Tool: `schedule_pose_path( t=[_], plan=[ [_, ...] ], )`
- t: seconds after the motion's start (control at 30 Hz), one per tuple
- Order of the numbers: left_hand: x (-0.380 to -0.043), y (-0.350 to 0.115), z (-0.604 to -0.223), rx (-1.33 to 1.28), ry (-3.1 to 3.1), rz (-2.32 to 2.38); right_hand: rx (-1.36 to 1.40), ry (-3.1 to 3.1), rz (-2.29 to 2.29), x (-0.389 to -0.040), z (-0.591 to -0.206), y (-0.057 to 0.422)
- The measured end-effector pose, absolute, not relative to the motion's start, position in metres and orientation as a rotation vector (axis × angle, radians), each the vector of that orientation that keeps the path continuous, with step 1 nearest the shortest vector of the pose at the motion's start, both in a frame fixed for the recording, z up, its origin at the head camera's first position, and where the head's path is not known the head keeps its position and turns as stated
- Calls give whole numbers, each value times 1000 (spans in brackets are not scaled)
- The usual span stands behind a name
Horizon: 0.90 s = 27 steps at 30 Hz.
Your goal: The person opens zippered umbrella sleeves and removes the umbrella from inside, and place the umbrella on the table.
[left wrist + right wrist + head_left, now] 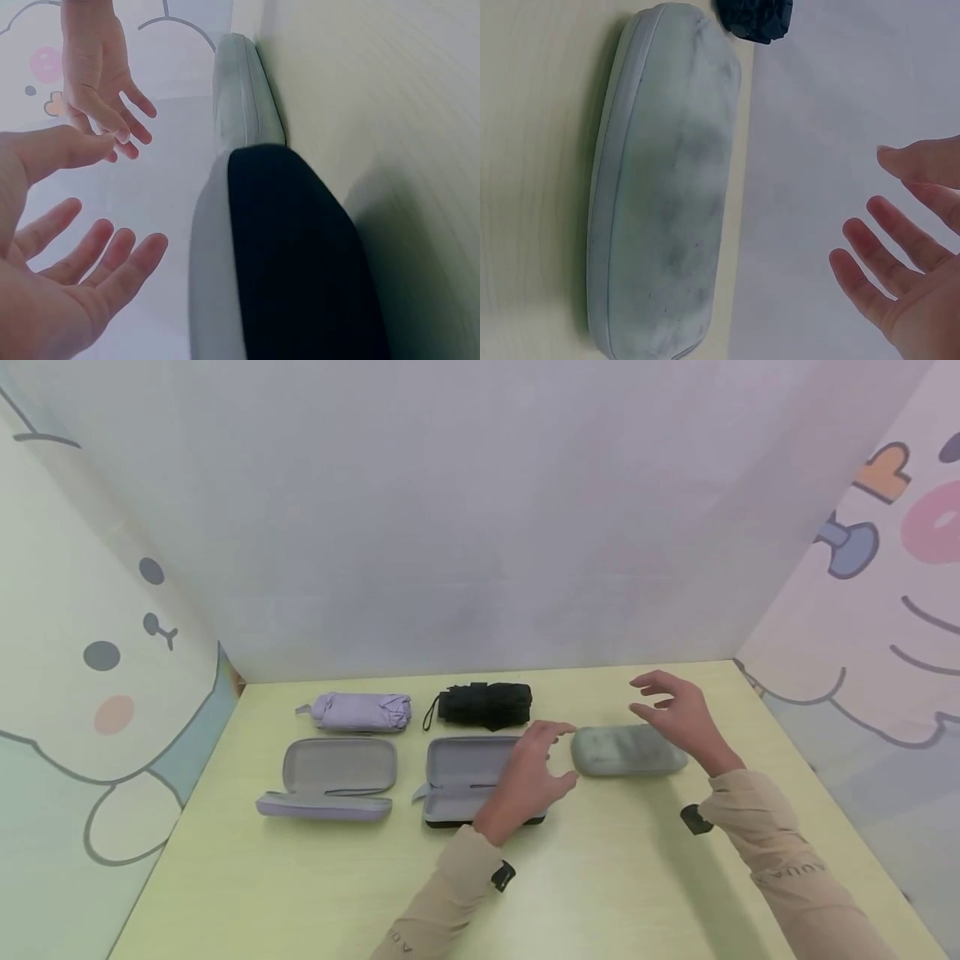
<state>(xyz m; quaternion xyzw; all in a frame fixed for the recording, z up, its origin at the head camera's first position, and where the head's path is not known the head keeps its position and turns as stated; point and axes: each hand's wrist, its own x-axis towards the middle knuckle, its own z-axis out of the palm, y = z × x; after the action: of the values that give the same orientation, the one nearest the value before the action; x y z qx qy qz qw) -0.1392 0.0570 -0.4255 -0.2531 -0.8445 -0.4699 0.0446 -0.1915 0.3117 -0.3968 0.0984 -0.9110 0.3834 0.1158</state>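
Note:
A closed, pale green zippered case (pixel 626 750) with dark smudges lies at the right of the table. My left hand (pixel 525 781) hovers by its left end, over the open black case (pixel 453 806), which it partly covers; thumb and fingers are spread apart. Above the green case's right end is my right hand (pixel 688 720), its fingers loosely bent and holding nothing. In the right wrist view a gap separates that hand (pixel 915 277) from the green case (pixel 667 187). The left wrist view shows both hands apart from the cases.
An open lilac case (pixel 322 810) with a grey lining lies on the left. Behind the open cases lie a folded lilac umbrella (pixel 362 712) and a folded black umbrella (pixel 486 704) with a wrist loop. Printed walls enclose the pale yellow table (pixel 300 885) at back and sides.

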Motion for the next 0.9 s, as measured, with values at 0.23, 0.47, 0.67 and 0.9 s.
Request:
schedule_pose_path(
  t=[0.23, 0.47, 0.67, 0.9],
  plan=[
    [-147, 74, -431, -727, -2630, -1445, 242, -2673, 1111, -191, -408, 332],
    [-151, 92, -435, -686, -2648, -1515, 206, -2659, 1109, -191, -421, 351],
    [-154, 105, -440, -606, -2718, -1554, 165, -2704, 1107, -190, -429, 366],
    [-155, 116, -443, -585, -2710, -1548, 98, -2807, 1101, -190, -439, 379]
  ],
)
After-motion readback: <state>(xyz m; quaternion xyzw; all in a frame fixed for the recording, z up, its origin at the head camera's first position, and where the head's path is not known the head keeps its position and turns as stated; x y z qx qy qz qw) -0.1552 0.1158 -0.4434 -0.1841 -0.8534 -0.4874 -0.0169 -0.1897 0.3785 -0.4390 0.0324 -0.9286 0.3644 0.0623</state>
